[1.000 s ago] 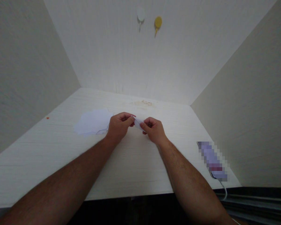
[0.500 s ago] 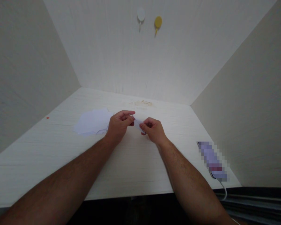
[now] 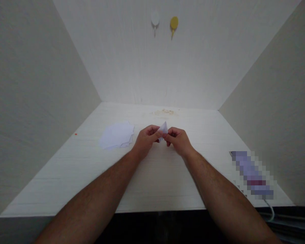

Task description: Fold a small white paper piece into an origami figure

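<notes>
Tabletop [image 3: 162, 183] (stained, between walls [image 3: 132, 67]) lies beneath folded paper [image 3: 163, 127].

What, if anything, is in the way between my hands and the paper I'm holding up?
Nothing visible: your left hand and right hand both touch the paper. The stack lies apart, left of your left hand, and the blurred-out item is well off to the right.
</notes>
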The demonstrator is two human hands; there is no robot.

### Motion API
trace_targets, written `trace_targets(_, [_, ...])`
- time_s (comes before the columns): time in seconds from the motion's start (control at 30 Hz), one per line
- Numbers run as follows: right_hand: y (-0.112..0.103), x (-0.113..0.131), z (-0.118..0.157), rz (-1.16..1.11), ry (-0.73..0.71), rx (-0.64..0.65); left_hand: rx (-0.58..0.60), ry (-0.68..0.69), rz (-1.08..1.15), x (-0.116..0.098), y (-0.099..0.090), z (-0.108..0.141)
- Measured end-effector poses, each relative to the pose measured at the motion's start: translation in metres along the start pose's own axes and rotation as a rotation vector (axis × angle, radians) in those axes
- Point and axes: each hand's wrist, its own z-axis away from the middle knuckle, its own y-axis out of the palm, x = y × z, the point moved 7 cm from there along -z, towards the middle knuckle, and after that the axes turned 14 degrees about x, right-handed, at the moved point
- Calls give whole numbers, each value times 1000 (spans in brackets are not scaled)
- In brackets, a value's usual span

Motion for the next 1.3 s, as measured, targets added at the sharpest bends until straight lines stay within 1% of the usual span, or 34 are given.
trace_targets(0.07, [0,0,0,28,13,-6,6,-7,-45,2,-1,0])
trace_targets(0.2, [0,1,0,103,49,-31,-47,-29,-73,1,-4,1])
trace_targets(0.3, [-2,5,0,55,22,-66,-52,-62,-88,-1,-2,2])
trace_targets(0.4, [-4,8,0,34,-2,-85,-27,-85,-145,-3,1,3])
trace_targets(0.83, [-2,8,0,70,-17,-83,-36,-91,-363,-12,1,4])
trace_targets(0.97, [-1,8,0,78,-27,-75,-40,-100,-353,-12,3,5])
trace_targets(1.13, [-2,8,0,94,-24,-108,-31,-93,-292,-11,3,4])
trace_targets(1.3, [-3,10,1,97,-12,-121,-23,-93,-306,-11,3,4])
